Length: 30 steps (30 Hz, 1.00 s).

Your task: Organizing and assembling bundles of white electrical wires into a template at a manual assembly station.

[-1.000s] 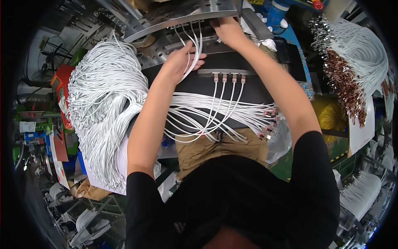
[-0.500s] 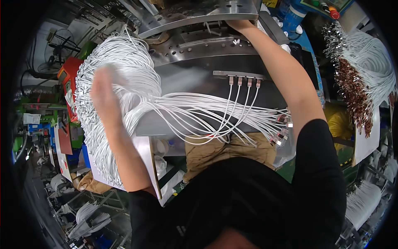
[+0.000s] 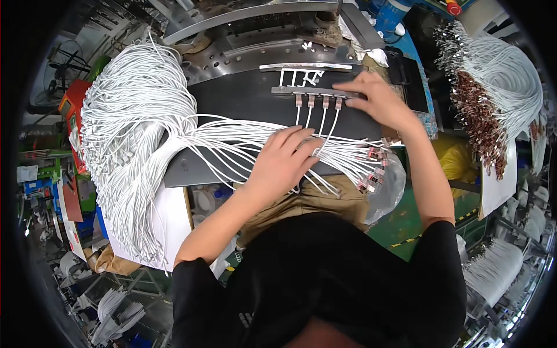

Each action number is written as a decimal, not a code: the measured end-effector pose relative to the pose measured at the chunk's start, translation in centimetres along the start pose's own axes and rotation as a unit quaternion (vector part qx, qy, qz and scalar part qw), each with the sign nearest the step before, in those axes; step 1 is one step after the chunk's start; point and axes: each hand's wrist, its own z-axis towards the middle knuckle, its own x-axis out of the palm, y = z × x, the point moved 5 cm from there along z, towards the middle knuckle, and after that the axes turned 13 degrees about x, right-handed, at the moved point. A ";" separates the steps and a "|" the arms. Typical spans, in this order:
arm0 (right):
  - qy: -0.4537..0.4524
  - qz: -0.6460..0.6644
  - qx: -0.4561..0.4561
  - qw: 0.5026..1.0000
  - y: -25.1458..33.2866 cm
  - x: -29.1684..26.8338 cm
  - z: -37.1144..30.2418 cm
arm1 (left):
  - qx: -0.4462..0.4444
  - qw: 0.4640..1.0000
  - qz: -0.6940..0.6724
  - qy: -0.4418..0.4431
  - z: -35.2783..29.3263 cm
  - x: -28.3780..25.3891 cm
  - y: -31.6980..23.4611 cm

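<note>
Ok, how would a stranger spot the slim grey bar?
On the black work surface, right of the big white cable bundle, find the slim grey bar by the bare right hand. Unlike the paler straight bar beyond, it has four white cables ending at it.

Left of the grey strip (image 3: 301,90), room to pass over the black worktop (image 3: 226,97); below it, 4 cables (image 3: 310,116) obstruct

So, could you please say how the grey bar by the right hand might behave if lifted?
The grey bar is probably stiff, as it looks like metal. The white cables attached by its four connectors curve softly, so they would likely flop and trail. Their weight along one edge might tip it.
</note>
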 end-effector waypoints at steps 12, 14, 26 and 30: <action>-0.162 0.106 -0.087 0.977 0.9 4.4 15.4 | -0.106 0.986 0.106 0.065 2.4 -0.8 5.3; -0.261 0.193 -0.108 0.940 0.6 5.1 21.1 | -0.126 0.979 0.151 0.045 3.9 -1.3 8.1; -0.203 0.072 -0.119 0.969 1.1 5.7 24.8 | -0.346 0.916 0.015 0.203 10.5 -2.1 20.7; -0.206 -0.046 -0.146 0.966 6.9 5.6 16.5 | -0.278 0.951 0.121 0.061 7.6 -1.3 24.0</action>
